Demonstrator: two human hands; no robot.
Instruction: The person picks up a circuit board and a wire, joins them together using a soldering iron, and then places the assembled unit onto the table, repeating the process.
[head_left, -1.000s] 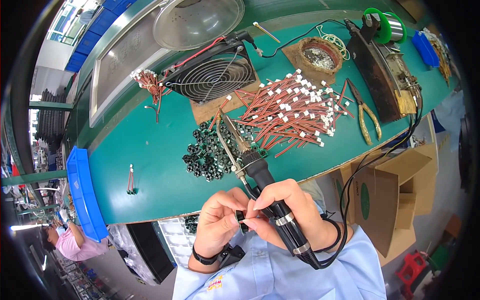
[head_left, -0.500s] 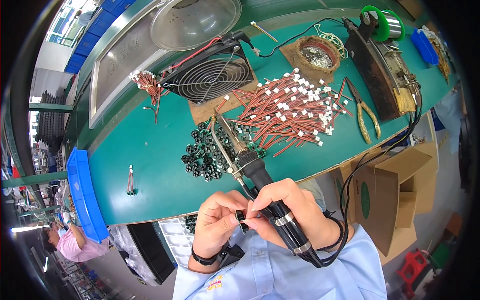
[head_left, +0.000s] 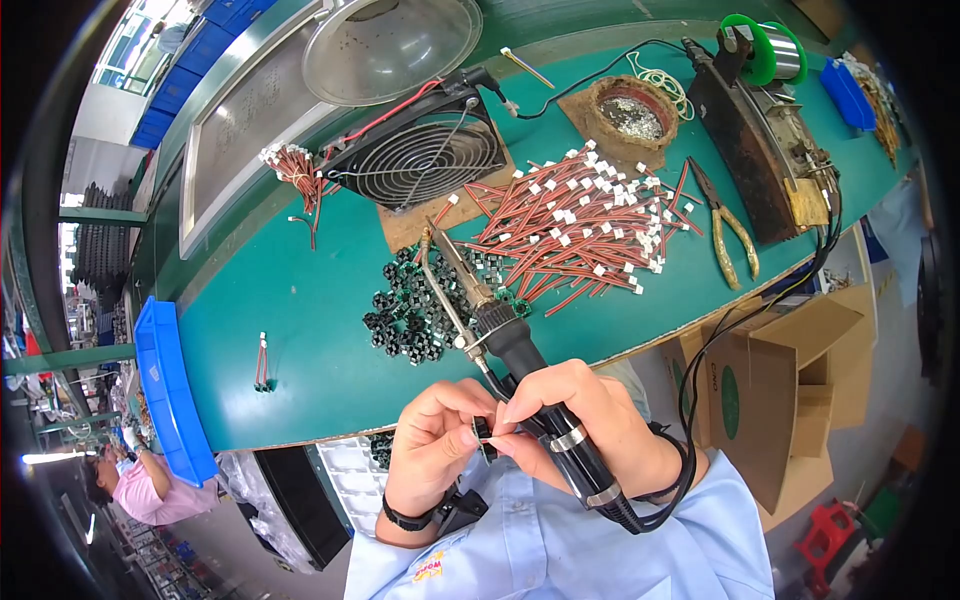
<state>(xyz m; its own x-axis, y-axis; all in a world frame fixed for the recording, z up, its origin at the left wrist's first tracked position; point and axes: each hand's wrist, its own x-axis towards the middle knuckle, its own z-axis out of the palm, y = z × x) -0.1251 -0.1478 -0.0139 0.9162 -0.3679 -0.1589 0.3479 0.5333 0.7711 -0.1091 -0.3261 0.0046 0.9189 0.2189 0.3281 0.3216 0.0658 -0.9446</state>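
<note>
My left hand [head_left: 437, 447], low in the middle, pinches a small black component [head_left: 482, 431] between thumb and fingers. In my right hand [head_left: 590, 425] lies a black soldering iron [head_left: 517, 350] with a thin metal solder-feed tube [head_left: 440, 287] alongside, its tip pointing away over the table. My right thumb and fingertip meet at the same component; whether they grip a fine part of it is hidden. Beyond the hands sits a heap of small black components [head_left: 412, 318]. Next to it, red-and-black wire leads [head_left: 560, 225] with white connectors are piled.
A black fan [head_left: 420, 155] stands behind the heap. Cutting pliers [head_left: 728, 225], a round solder-scrap dish [head_left: 635, 112] and a solder spool [head_left: 785, 52] lie right. One wired component [head_left: 262, 365] and a blue tray [head_left: 172, 390] are left. Cardboard boxes [head_left: 770, 390] stand below the right edge.
Almost nothing differs. The black component between my fingertips has turned or shifted very slightly; both hands and the iron keep their places.
</note>
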